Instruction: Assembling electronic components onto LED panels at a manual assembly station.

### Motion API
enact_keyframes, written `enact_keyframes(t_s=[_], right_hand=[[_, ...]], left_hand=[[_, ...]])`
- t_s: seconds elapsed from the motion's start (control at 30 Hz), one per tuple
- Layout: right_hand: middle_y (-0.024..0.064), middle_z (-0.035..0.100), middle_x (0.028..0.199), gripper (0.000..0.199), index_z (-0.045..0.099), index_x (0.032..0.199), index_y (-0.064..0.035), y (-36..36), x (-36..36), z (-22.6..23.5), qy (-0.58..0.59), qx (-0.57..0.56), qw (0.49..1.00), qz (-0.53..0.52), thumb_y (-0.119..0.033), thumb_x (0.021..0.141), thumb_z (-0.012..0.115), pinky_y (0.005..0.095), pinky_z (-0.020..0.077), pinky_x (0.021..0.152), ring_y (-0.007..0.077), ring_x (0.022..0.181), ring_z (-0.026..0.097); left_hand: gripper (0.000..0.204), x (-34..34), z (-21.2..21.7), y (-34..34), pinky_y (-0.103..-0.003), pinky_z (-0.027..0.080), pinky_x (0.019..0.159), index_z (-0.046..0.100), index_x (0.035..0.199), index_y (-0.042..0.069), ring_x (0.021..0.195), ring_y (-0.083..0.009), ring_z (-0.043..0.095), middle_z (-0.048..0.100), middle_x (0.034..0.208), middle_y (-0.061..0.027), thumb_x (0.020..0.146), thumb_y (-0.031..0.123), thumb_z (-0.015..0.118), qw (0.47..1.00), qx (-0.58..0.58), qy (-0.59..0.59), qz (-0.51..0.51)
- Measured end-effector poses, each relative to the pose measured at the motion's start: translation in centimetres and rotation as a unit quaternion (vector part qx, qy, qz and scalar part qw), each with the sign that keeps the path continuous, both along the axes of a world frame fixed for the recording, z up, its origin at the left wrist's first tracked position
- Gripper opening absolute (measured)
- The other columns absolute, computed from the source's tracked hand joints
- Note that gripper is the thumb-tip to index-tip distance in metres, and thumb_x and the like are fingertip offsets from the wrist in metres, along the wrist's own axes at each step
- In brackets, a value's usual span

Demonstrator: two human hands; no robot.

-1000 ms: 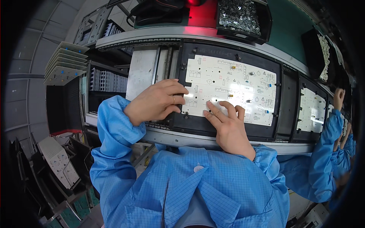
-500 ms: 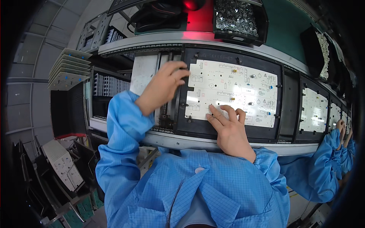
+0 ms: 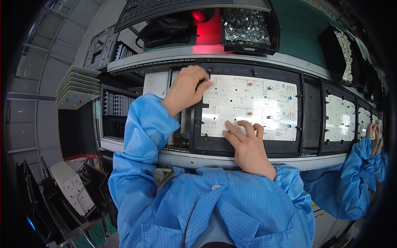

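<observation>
A white printed circuit board (image 3: pixel 264 99) lies in a black frame-like carrier (image 3: pixel 248 148) in front of me; small yellow, white and blue parts stand on it. My left hand (image 3: pixel 188 89) is at the board's upper left corner, its fingers curled over and the thumb touching the edge. What lies between thumb and fingers is hidden. My right hand (image 3: pixel 250 149) rests on the lower edge of the board, fingers spread, two of them reaching onto the white surface. Black clips (image 3: pixel 254 72) sit around the carrier's rim.
Beyond the rail stands a black bin of small metal pieces (image 3: pixel 247 28), beside a red-lit patch. Further carriers with boards (image 3: pixel 340 118) run off right, where another person's hands (image 3: pixel 372 131) work. At left are stacked boards (image 3: pixel 76 89) and a slotted rack (image 3: pixel 118 106).
My left hand has come right and down onto the board's upper left corner, its fingers curling in. My right hand stays on the lower edge. The view has shifted slightly.
</observation>
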State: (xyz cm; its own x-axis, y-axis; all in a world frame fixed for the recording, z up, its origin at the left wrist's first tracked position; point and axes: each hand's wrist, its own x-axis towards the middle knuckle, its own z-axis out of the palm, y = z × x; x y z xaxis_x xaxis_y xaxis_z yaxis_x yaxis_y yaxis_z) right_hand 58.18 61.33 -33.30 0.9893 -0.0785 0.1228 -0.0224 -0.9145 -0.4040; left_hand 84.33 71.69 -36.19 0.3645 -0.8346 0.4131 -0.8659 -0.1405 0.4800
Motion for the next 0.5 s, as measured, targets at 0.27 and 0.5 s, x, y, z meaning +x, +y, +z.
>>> enact_keyframes(t_s=[0.27,0.5], right_hand=[[0.0109,0.061,0.137,0.044,0.07,0.116,-0.0029,0.0,-0.2,-0.2,0.007,0.0,1.0,0.011,0.001,0.073,0.064,0.0499,0.032,0.105,0.031,0.126,0.049],[0.0101,0.062,0.136,0.043,0.071,0.115,-0.0036,-0.4,-0.2,-0.1,0.015,0.002,1.0,0.009,0.002,0.073,0.063,0.0488,0.0323,0.105,0.0312,0.125,0.05]], left_hand=[[0.015,2.2,-1.4,-2.6,-0.04,0.047,0.093,0.069,0.097,0.002,0.101,-0.0325,0.061,0.067,0.098,-0.0107,0.083,0.006,0.07,1.0,0.012,0.004,0.011],[0.014,3.0,-1.4,-2.6,-0.04,0.051,0.085,0.07,0.094,0.005,0.097,-0.0298,0.063,0.067,0.1,-0.0088,0.081,0.003,0.068,0.998,-0.014,0.017,-0.058]])
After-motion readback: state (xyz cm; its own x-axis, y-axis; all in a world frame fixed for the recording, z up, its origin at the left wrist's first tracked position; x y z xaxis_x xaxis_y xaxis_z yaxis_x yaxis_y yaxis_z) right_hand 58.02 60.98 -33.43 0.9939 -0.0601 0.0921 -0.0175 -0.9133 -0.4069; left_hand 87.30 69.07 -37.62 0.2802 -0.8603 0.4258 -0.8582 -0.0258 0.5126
